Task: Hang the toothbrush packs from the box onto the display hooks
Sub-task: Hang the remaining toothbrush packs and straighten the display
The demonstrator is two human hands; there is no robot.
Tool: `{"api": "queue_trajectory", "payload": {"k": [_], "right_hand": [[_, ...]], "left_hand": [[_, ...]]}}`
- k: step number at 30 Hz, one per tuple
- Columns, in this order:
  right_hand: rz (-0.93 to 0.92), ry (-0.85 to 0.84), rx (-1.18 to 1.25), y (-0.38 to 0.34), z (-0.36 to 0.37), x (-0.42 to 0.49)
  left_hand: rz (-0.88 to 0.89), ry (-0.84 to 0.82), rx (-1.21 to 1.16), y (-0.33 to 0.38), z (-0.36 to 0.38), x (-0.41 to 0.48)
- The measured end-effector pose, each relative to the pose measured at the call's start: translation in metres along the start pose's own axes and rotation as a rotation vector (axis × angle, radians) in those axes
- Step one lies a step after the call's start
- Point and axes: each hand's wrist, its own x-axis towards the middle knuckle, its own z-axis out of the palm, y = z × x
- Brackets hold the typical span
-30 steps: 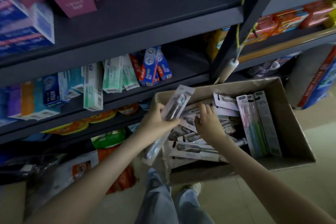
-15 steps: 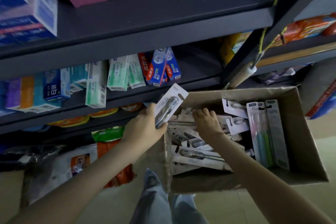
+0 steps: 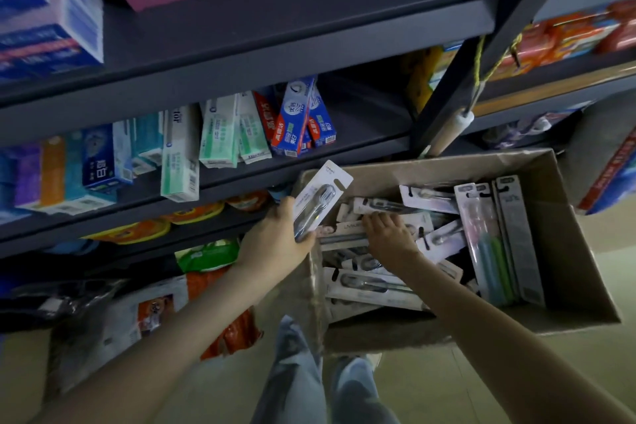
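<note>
Cardboard box (image 3: 568, 251) (open): left hand (image 3: 275, 244) grips toothbrush pack (image 3: 318, 203)

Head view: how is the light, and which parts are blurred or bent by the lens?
Head view: the light is dim overall; the space under the lowest shelf at left is almost black. The purple and blue boxes at top left are smeared by blur, while the toothbrush pack in the left hand stays readable. The wide lens bows the shelf edge.

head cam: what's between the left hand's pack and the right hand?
Head view: only the cardboard box wall and loose packs lie between the held toothbrush pack and right hand.
</note>
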Motion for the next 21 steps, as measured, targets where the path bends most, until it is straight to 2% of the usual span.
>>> {"api": "queue_trajectory", "payload": {"k": [3, 5, 9, 12, 14, 16, 18, 20, 21], "right_hand": [[-0.002, 0.009, -0.023, -0.006, -0.006, -0.001], [0.012, -0.074, -0.027, -0.002, -0.022, -0.015], [-0.108, 0.041, 0.062, 0.023, -0.028, -0.042], [-0.2, 0.15, 0.025, 0.038, -0.034, -0.064], [-0.276, 0.17, -0.011, 0.041, -0.033, -0.079], [-0.323, 0.118, 0.011, 0.035, -0.035, -0.088], [-0.238, 0.027, 0.132, 0.03, -0.029, -0.087], [0.064, -0.105, 0.434, 0.021, -0.032, -0.079], [0.199, -0.091, 0.549, 0.012, -0.033, -0.073]], "left_hand": [[-0.002, 0.008, -0.01, -0.004, 0.005, -0.003], [-0.001, 0.01, -0.028, -0.007, 0.006, -0.006], [0.0, 0.014, -0.086, -0.008, 0.001, -0.007], [0.01, 0.013, -0.13, -0.004, -0.006, -0.007], [0.008, 0.017, -0.147, -0.002, -0.009, -0.007], [0.016, 0.024, -0.151, 0.0, -0.011, -0.007], [0.028, 0.031, -0.151, 0.001, -0.011, -0.007], [0.035, 0.033, -0.156, 0.001, -0.009, -0.007], [0.04, 0.034, -0.159, 0.0, -0.007, -0.006]]}}
